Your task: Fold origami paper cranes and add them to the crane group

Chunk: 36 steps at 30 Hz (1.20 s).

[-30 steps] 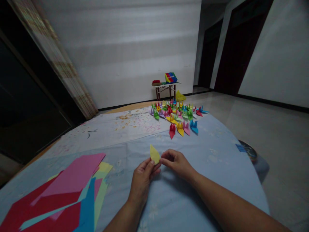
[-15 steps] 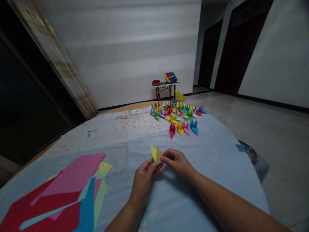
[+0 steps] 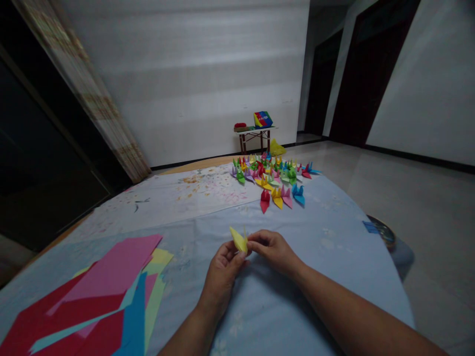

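Observation:
A small piece of folded yellow paper is held between my two hands, above the blue cloth. My left hand grips it from below and the left, thumb in front. On its right side, the thumb and fingertips of my right hand pinch the edge. One yellow point of the paper sticks up to the left, and a thinner one stands near my right fingertips. Beyond my hands, a row of folded paper cranes in red, yellow, pink and blue sits on the cloth.
Many more coloured cranes crowd the far side of the round table. Loose sheets of coloured paper overlap at the left. A stool stands by the right edge. Against the back wall is a small table with a colourful box.
The yellow paper has tilted and turned in my fingers, so its two points look narrower and lower. My left hand has shifted slightly; my right hand stays almost in place.

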Tool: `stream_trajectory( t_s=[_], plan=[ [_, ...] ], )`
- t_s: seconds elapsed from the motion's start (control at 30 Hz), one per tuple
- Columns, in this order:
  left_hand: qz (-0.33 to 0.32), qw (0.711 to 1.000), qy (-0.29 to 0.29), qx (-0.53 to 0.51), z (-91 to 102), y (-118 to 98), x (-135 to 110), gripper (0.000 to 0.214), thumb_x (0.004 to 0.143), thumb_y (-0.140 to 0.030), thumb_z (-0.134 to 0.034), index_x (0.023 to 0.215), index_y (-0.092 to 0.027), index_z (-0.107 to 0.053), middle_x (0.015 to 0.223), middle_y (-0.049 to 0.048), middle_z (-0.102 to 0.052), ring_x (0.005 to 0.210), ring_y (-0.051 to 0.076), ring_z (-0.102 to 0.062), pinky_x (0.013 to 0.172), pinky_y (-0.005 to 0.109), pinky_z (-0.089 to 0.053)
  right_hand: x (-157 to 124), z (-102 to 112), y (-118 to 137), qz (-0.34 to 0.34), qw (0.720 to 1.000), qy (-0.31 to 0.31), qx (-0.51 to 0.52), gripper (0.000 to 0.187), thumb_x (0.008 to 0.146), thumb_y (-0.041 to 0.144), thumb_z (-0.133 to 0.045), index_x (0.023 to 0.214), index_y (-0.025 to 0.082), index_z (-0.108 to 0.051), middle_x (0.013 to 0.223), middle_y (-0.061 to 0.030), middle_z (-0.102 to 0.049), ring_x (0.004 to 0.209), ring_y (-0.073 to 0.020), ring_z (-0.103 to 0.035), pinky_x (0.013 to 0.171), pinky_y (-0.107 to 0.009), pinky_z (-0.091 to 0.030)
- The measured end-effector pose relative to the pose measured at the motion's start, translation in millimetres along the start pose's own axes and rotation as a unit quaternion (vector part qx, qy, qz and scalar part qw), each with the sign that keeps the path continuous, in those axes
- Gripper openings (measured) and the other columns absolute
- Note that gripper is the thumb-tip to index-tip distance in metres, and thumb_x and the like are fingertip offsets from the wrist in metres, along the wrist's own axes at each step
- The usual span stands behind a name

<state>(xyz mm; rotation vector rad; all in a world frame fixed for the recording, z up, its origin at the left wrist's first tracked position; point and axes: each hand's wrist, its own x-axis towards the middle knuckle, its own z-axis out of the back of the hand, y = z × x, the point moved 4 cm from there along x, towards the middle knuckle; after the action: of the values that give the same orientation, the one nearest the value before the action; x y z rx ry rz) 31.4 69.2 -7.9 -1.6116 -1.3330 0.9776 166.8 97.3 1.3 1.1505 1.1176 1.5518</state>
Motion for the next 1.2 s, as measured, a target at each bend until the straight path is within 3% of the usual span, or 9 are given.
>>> stream_trajectory(
  t_s=[0.2,0.47,0.63,0.93,1.2],
  plan=[
    [0.007,1.000,0.001,-0.015,-1.9,-2,0,0.039,0.065,-0.024,-0.073,0.100,-0.018,-0.055,0.097,0.0055,-0.063,0.081,0.016,-0.062,0.071,0.026,-0.048,0,0,-2,-0.010,1.000,-0.009,0.003,0.021,0.071,0.034,-0.062,0.078,0.014,-0.064,0.071,-0.0029,-0.065,0.065,-0.0141,-0.058,0.062,-0.025,-0.044],
    [0.007,0.999,0.003,-0.048,-5.3,-3,0,0.049,0.063,-0.024,-0.074,0.107,-0.021,-0.052,0.104,0.0060,-0.062,0.089,0.018,-0.061,0.072,0.027,-0.048,0,-2,-4,-0.004,1.000,0.001,0.025,0.022,0.072,0.036,-0.061,0.074,0.015,-0.057,0.066,-0.0011,-0.062,0.061,-0.0125,-0.056,0.058,-0.025,-0.044],
    [0.019,0.998,0.011,-0.055,-5.7,0,0,0.050,0.062,-0.024,-0.075,0.107,-0.020,-0.052,0.106,0.0071,-0.062,0.093,0.020,-0.061,0.076,0.029,-0.047,0,-3,-5,-0.007,0.996,-0.005,0.084,0.032,0.069,0.034,-0.064,0.093,0.017,-0.054,0.067,0.0029,-0.057,0.057,-0.0103,-0.054,0.055,-0.023,-0.042],
    [0.014,0.999,0.008,-0.047,-6.0,0,-1,0.046,0.063,-0.024,-0.073,0.105,-0.019,-0.054,0.106,0.0077,-0.062,0.094,0.020,-0.060,0.077,0.029,-0.047,-5,0,11,0.059,0.996,-0.021,-0.062,0.017,0.072,0.030,-0.061,0.080,0.016,-0.063,0.064,0.0011,-0.056,0.057,-0.0095,-0.046,0.053,-0.022,-0.037],
    [-0.002,0.999,-0.009,-0.053,-4.0,0,0,0.048,0.061,-0.026,-0.074,0.104,-0.019,-0.054,0.101,0.0065,-0.063,0.094,0.020,-0.060,0.082,0.032,-0.046,-9,0,20,0.116,0.990,-0.015,-0.073,0.015,0.075,0.030,-0.059,0.081,0.018,-0.067,0.071,-0.0021,-0.061,0.060,-0.0107,-0.051,0.056,-0.023,-0.041]
  ],
)
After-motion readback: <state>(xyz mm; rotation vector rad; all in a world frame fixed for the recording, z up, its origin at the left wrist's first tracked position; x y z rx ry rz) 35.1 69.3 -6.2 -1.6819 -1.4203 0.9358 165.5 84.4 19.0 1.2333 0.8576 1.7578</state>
